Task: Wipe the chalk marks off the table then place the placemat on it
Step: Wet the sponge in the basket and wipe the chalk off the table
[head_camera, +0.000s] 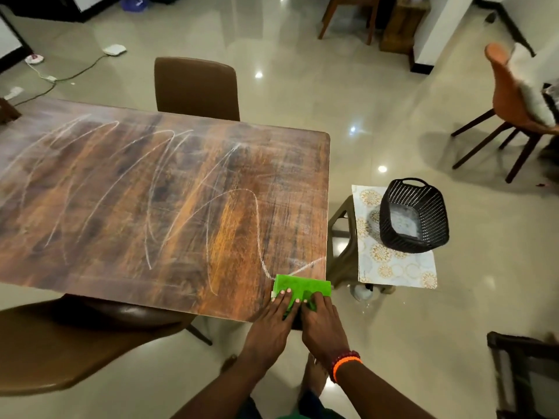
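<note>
White chalk marks (169, 189) scrawl across most of the brown wooden table (90, 267). A folded green cloth (302, 286) lies flat at the table's near right corner. My left hand (272, 322) and my right hand (323, 322) both press down on its near edge, fingers spread on the fabric. The patterned placemat (393, 267) lies on a low stool (341, 237) to the right of the table, with a black basket (414, 216) standing on it.
A brown chair (196, 86) stands at the table's far side, another (60, 343) at the near left. An orange chair (511, 110) is at the right. A dark piece of furniture (520, 373) sits at the lower right. Cables (60, 77) lie on the tiled floor.
</note>
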